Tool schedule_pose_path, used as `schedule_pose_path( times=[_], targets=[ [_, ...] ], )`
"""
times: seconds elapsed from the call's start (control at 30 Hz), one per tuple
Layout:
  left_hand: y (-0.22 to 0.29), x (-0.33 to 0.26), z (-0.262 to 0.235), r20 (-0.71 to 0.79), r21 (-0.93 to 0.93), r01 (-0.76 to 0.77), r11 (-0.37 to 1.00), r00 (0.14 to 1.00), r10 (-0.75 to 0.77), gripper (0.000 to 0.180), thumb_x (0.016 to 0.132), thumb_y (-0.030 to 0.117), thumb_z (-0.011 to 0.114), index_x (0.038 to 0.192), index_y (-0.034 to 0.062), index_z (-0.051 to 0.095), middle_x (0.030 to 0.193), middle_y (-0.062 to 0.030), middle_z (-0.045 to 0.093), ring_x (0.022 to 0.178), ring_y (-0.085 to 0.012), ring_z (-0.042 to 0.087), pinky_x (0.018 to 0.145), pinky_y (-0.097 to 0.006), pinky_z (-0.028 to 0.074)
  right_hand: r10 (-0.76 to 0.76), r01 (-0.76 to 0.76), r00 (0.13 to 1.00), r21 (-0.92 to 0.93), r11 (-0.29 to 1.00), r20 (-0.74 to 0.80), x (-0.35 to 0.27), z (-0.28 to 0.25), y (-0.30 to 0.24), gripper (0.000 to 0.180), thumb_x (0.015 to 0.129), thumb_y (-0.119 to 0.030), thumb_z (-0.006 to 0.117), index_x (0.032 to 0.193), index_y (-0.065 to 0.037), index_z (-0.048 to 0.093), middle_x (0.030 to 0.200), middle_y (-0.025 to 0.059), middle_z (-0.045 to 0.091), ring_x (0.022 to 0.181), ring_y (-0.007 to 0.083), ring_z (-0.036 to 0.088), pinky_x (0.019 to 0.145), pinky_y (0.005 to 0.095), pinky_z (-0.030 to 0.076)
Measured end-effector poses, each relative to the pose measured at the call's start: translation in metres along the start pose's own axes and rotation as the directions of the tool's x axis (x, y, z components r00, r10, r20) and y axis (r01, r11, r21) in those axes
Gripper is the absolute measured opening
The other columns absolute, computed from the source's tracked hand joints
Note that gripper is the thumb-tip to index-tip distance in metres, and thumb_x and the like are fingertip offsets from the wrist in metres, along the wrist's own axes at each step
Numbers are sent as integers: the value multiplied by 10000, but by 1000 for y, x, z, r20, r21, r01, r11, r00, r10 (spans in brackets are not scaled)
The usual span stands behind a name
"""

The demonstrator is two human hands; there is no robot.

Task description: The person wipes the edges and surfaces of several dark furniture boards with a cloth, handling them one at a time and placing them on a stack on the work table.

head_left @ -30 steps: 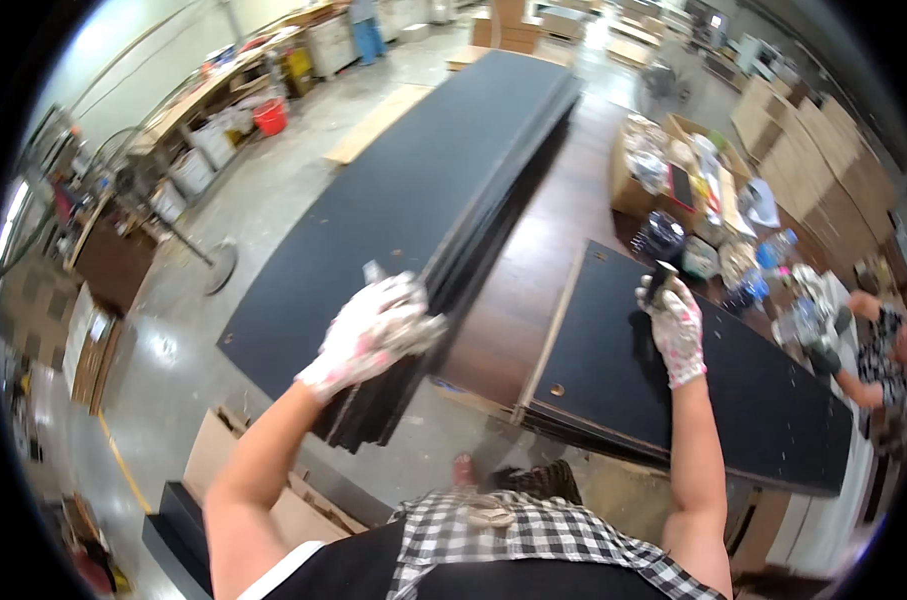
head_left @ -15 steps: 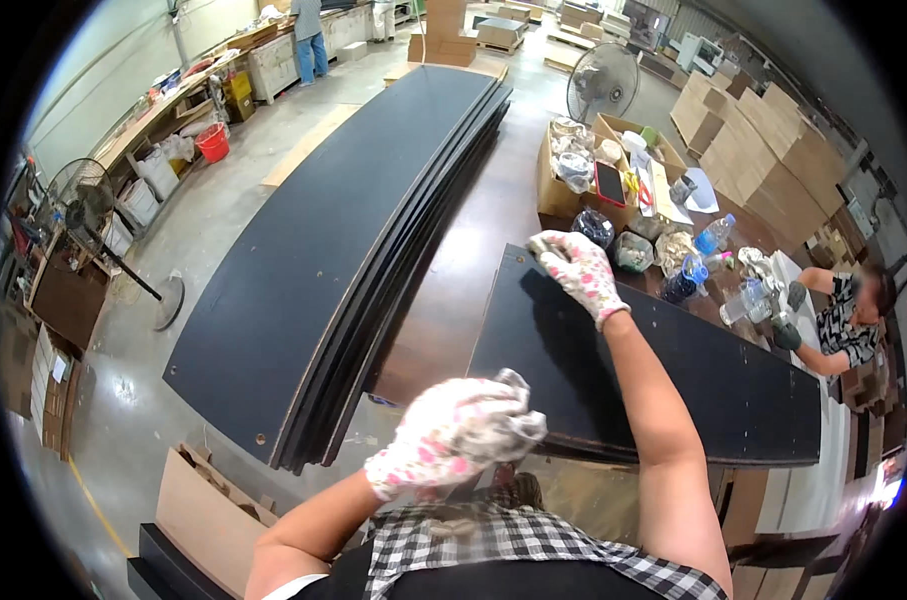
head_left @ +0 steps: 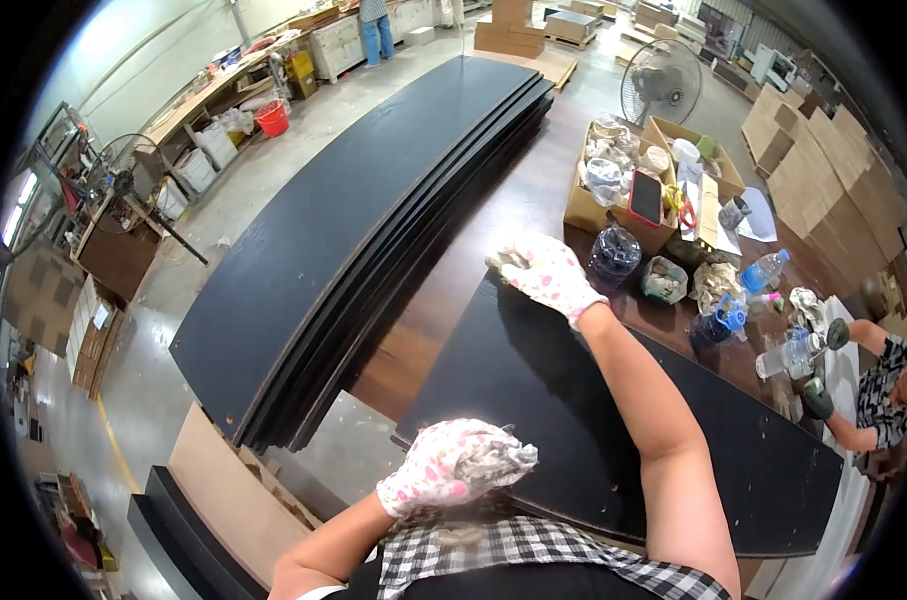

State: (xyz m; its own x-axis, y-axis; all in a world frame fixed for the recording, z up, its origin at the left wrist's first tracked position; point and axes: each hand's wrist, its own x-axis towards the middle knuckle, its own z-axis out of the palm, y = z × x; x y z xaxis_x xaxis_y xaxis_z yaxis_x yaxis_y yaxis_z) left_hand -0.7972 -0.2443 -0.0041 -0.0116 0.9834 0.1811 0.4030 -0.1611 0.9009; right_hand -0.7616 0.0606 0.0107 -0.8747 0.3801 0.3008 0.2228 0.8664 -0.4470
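Two gloved hands are positioned at the counter (head_left: 413, 350). Left hand (head_left: 438, 468), 6 o'clock: grip closed around a crumpled grey cloth (head_left: 495, 462). Black panel (head_left: 713, 460), 4 o'clock: lies on the counter. Right hand (head_left: 545, 272), 2 o'clock: above the panel's far end; grip curled, contents cannot be determined. Panel stack (head_left: 313, 240), 10 o'clock.

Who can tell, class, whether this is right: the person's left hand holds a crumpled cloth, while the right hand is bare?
Not quite: the right hand isn't bare; the head view shows it in a pink-patterned white glove. The left hand does hold a crumpled cloth.
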Motion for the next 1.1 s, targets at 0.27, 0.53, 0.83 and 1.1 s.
schedule_pose_path(
  times=[0.27, 0.53, 0.83, 1.1],
  targets=[
    [10, 10, -9, -8, 98, -51, 994, 999, 52, 360, 819, 216, 758, 1174, 161, 743, 1153, -65, 725, 1050, -258, 691, 914, -382, 550, 96, -95, 995, 32, 995, -29, 11, -6, 11, 301, 854, -250, 724, 1111, -92, 716, 961, 155, 681, 940, 345, 665, 838, 414, 529],
    [8, 23, -53, 247, -216, 143, 966, 965, -88, 364, 875, 390, 711, 1152, 155, 715, 1065, -91, 702, 999, -301, 680, 868, -398, 547, 78, -81, 996, -58, 995, -49, -44, -13, 22, 316, 819, -180, 739, 1129, -126, 714, 938, 113, 669, 916, 316, 664, 818, 404, 535],
    [-33, 66, -71, 138, 62, -155, 986, 980, 145, 367, 832, 278, 757, 1176, 154, 727, 1158, -75, 721, 1065, -271, 686, 918, -394, 551, 35, -62, 986, -167, 984, -160, -9, 15, -33, 163, 872, -241, 681, 1022, -178, 699, 861, 101, 637, 852, 313, 636, 742, 438, 518],
    [-34, 71, -65, 45, -77, -35, 996, 998, 39, 380, 734, 216, 824, 1102, 153, 754, 1081, -61, 750, 965, -262, 719, 849, -369, 576, 485, -518, 854, -388, 762, -189, -149, -76, 16, 161, 901, -270, 635, 1013, -205, 730, 859, 70, 707, 811, 296, 665, 727, 435, 548]
  ],
)
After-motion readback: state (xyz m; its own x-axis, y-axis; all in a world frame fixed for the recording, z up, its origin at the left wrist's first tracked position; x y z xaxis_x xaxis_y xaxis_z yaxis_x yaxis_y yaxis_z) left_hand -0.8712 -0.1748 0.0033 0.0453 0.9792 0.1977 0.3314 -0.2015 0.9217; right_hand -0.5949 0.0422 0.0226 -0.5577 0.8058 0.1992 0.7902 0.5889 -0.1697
